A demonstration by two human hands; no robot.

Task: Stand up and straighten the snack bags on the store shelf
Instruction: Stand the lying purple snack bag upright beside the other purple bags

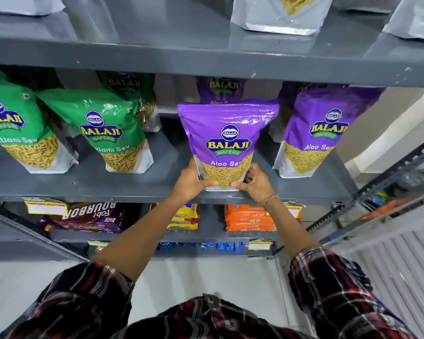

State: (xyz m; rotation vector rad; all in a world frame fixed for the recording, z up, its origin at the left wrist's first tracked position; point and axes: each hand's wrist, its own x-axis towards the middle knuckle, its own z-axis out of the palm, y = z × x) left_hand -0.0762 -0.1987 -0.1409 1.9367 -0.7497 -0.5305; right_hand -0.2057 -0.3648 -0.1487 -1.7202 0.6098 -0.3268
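A purple Aloo Sev bag [227, 133] stands upright near the front edge of the grey middle shelf [88, 187]. My left hand [190, 183] grips its lower left corner and my right hand [256, 183] grips its lower right corner, thumbs on the front. Another purple bag [316, 133] stands to the right, and a third purple bag [222, 90] is partly hidden behind the held one. Two green Ratlami Sev bags [108, 133] [15, 133] stand to the left, with one more green bag [132, 94] behind them.
White pouches [279, 15] stand on the upper shelf. Below are biscuit packs: a dark Bourbon pack [88, 216], yellow packs [185, 217] and orange packs [249, 220]. A second metal rack [389, 187] stands at the right.
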